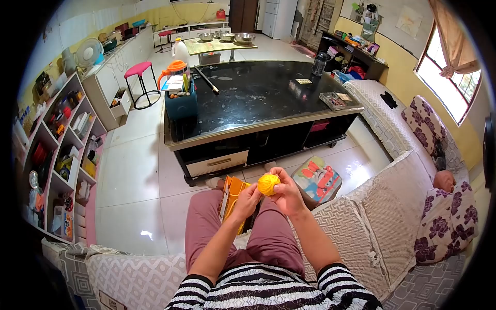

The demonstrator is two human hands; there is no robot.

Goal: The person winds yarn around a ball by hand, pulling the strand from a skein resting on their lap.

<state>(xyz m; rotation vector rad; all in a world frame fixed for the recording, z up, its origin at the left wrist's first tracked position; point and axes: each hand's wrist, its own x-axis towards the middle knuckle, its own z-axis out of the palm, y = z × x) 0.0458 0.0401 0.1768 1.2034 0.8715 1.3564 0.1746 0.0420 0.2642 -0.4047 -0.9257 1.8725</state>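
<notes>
A ball of yellow yarn (268, 184) is held up over my lap, between my two hands. My right hand (289, 195) curls around its right side, with the thumb in front and the fingers behind. At the lower left of the ball, the fingers of my left hand (247, 200) are pinched together on the yarn; any loose strand there is too fine to make out. Below my left hand an orange bag (233, 192) stands between my knees, partly covered by my forearm. What lies inside it is mostly hidden.
A black-topped coffee table (243, 108) stands ahead, bearing a teal bin (182, 106) and a dark bottle (320, 64). A cartoon-printed stool (316, 180) is right of my knees. Shelves (62, 155) line the left; the sofa (382, 222) wraps around my right.
</notes>
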